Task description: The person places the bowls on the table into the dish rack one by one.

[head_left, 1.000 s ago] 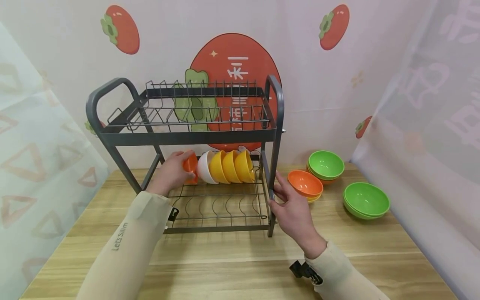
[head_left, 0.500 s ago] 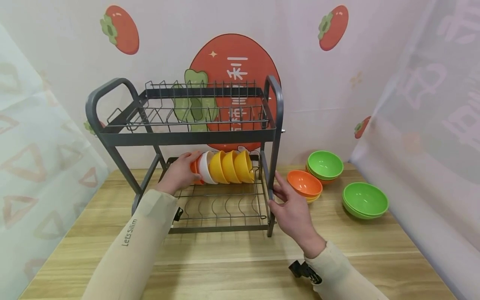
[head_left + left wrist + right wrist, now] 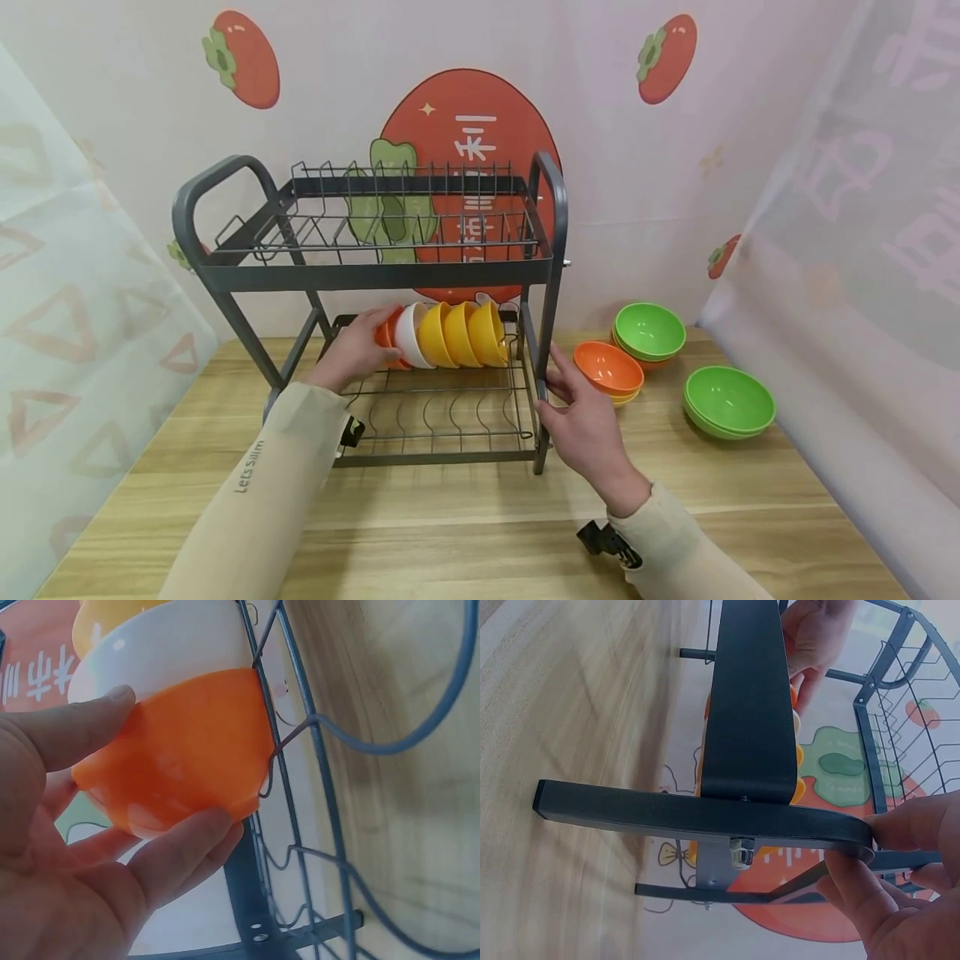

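Observation:
A dark metal two-tier dish rack (image 3: 390, 276) stands on the table. On its lower tier my left hand (image 3: 351, 352) grips an orange bowl (image 3: 187, 750) standing on its side, thumb near the rim and fingers round the base. That bowl nests against a white bowl (image 3: 409, 337). Several yellow bowls (image 3: 487, 335) continue the sideways row to the right. My right hand (image 3: 591, 427) holds the rack's front right post (image 3: 802, 825), thumb on one side and fingers on the other. The wires under the orange bowl show in the left wrist view.
To the rack's right stand stacked bowls: an orange bowl (image 3: 609, 368) over yellow, a green bowl (image 3: 651, 330) behind it, and another green bowl (image 3: 731, 400) farther right. Wire dividers (image 3: 352, 229) line the upper tier. Printed cloth (image 3: 615, 192) hangs behind the wooden table (image 3: 465, 533).
My left hand has moved right, bringing the orange bowl up against the white one; in the last half second it drew slightly back left. The right hand has stayed on the post.

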